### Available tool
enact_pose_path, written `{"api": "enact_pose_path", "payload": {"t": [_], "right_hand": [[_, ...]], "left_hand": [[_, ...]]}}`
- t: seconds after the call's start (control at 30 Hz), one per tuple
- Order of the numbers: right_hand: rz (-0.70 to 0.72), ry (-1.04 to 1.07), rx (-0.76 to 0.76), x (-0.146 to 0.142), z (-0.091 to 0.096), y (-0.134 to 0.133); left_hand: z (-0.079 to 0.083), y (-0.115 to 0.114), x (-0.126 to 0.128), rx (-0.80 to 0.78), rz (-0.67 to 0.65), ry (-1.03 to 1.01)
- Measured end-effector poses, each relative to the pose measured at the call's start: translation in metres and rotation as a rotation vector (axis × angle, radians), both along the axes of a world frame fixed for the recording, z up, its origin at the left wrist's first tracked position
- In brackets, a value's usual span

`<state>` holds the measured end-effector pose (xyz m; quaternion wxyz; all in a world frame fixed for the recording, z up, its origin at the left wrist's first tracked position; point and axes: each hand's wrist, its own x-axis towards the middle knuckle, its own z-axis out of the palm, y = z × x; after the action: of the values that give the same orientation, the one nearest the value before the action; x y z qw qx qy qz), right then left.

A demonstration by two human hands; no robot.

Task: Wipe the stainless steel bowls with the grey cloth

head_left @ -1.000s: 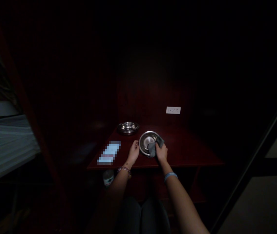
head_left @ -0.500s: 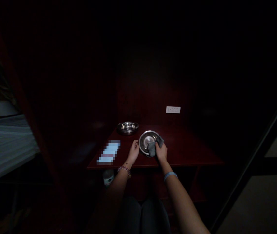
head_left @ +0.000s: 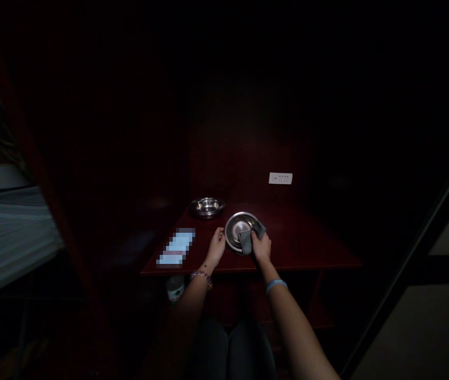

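Note:
A round stainless steel bowl [head_left: 233,224] is tilted a little toward me above the front middle of the dark red desk. My left hand [head_left: 217,246] has its fingers curled at the bowl's left rim, with the fingertips partly hidden. On the opposite side, my right hand [head_left: 262,246] is closed around a grey cloth [head_left: 245,241]. Part of that cloth hangs over the bowl's near right rim and covers some of its inside.
Behind the bowl to the left stands a stack of shiny metal bowls [head_left: 207,214]. A blurred-out bright phone-like rectangle [head_left: 177,248] lies on the desk [head_left: 307,243] at left. A white socket [head_left: 280,178] is on the back wall. Below the desk edge is a bottle-like container [head_left: 175,289].

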<state>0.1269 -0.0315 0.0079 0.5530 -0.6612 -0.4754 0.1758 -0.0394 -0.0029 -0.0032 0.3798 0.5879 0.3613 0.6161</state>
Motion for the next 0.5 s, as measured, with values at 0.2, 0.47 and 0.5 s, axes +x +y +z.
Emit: {"api": "enact_pose_path", "payload": {"t": [0.2, 0.47, 0.5], "right_hand": [[-0.004, -0.003, 0.022, -0.0004, -0.0017, 0.0007], [0.004, -0.001, 0.006, -0.001, 0.0014, -0.0028], [0.004, -0.003, 0.004, -0.001, 0.0017, -0.0032]], "left_hand": [[0.0008, 0.0004, 0.0006, 0.004, 0.008, -0.025], [0.0027, -0.0004, 0.0008, 0.013, 0.024, -0.002], [0.0025, -0.0002, 0.0009, 0.017, 0.027, 0.006]]}}
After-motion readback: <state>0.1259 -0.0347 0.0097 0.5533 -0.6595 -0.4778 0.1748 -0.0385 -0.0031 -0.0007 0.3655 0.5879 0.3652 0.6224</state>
